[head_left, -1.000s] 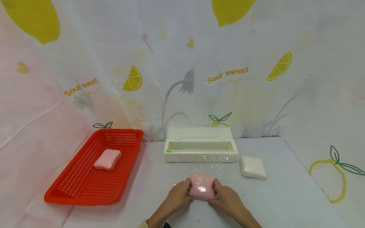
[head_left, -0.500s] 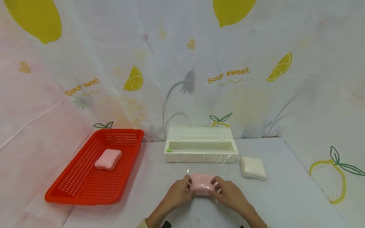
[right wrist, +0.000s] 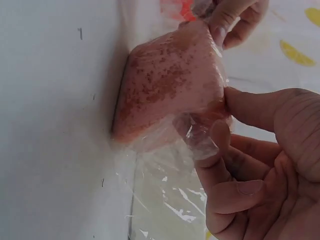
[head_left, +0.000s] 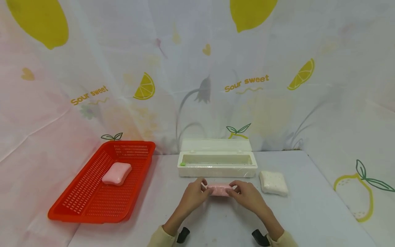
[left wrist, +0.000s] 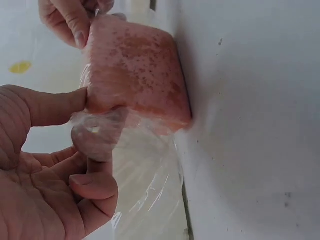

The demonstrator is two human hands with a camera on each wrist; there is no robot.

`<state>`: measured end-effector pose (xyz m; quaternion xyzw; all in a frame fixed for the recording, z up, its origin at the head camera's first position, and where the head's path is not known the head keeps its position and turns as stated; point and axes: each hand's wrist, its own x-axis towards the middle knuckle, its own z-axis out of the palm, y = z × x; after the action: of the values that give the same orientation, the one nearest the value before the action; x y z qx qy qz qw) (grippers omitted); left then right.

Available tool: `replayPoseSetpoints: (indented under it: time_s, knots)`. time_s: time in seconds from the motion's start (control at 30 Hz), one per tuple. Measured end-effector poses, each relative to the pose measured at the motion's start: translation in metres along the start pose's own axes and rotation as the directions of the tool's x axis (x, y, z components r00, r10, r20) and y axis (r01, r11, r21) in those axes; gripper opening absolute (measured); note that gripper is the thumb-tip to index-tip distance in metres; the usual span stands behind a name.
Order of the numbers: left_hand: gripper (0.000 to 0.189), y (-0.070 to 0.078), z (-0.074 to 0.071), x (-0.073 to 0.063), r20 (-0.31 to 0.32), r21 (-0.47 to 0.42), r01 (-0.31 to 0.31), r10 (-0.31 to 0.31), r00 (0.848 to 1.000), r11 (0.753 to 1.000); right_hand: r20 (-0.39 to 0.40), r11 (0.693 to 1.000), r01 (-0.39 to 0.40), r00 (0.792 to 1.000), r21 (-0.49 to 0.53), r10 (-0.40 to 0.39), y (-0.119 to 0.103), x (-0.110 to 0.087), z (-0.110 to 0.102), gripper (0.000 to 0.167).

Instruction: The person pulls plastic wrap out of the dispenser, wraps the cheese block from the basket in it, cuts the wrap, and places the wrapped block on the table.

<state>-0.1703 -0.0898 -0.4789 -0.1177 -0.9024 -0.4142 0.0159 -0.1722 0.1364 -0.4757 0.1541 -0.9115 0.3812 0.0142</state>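
Observation:
Between both hands, a pink pillow-shaped block [head_left: 220, 189] is tipped up on or just above the table. Clear cling film [left wrist: 145, 175] stretches over it. At its left end my left hand [head_left: 192, 195] pinches it, thumb on the near face and fingers behind. The right hand [head_left: 247, 196] grips the opposite end the same way, with film bunched about its fingers in the right wrist view. Brown speckles cover the block's underside [right wrist: 165, 80]. Just beyond stands a white cling film dispenser [head_left: 217, 171], its lid raised.
To the left is a red perforated basket [head_left: 140, 187] holding another pink block [head_left: 117, 173]. A cream-white block [head_left: 273, 183] lies right of the dispenser on the white table [head_left: 318, 212]. Lemon-printed cloth [head_left: 172, 68] hangs behind.
Both hands have moved away from me toward the dispenser, rolling the pink block from lying flat to tipped up. Its film now wraps farther round it. Basket and white block have stayed put.

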Motion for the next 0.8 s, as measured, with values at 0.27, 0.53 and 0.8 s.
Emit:
replayPoseSetpoints:
  time_s: [0.27, 0.53, 0.8]
  knots:
    - [0.024, -0.001, 0.007, 0.020, -0.095, 0.012, 0.028, -0.026, 0.995, 1.000, -0.072, 0.984, -0.146, 0.985, 0.101, 0.154, 0.006, 0.022, 0.005, 0.029]
    - [0.023, -0.001, 0.014, 0.039, -0.181, 0.004, 0.090, -0.088, 0.980, 0.996, -0.163, 0.973, -0.199, 0.963, 0.114, 0.216, 0.013, 0.041, 0.011, 0.036]
    - [0.028, -0.006, 0.020, 0.054, -0.256, 0.084, 0.089, -0.065, 0.965, 0.993, -0.240, 0.976, -0.209, 0.946, 0.061, 0.217, 0.017, 0.054, 0.017, 0.033]
